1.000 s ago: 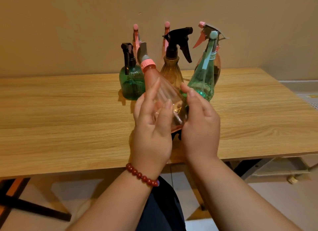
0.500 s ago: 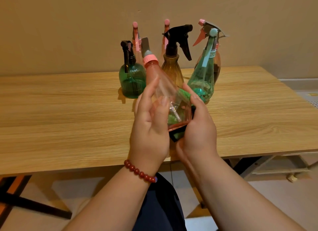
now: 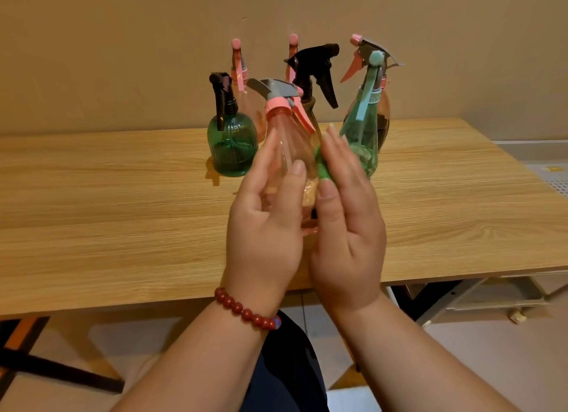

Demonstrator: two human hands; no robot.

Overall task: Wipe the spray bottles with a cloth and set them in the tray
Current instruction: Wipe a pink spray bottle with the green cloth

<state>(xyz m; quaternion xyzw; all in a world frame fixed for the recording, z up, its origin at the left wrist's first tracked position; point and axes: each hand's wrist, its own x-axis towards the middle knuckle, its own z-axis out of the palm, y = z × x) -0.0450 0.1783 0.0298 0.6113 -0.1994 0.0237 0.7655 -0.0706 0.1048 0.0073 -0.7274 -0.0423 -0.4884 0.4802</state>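
Observation:
My left hand [image 3: 264, 227] grips a clear pink spray bottle [image 3: 285, 141] with a grey and pink trigger, held nearly upright above the wooden table [image 3: 123, 212]. My right hand [image 3: 347, 227] holds a green cloth [image 3: 324, 165] against the bottle's right side, the cloth caught between thumb and fingers. Most of the cloth is hidden behind that hand. No tray is in view.
Several other spray bottles stand in a cluster at the table's far middle: a ribbed green one [image 3: 230, 147], an amber one with a black trigger [image 3: 313, 73], a teal one [image 3: 362, 135] and pink ones behind. A wall rises right behind them.
The pink bottle has been raised from a leftward tilt to nearly upright and turned. My right hand has slid from the bottle's base up along its right side with the cloth.

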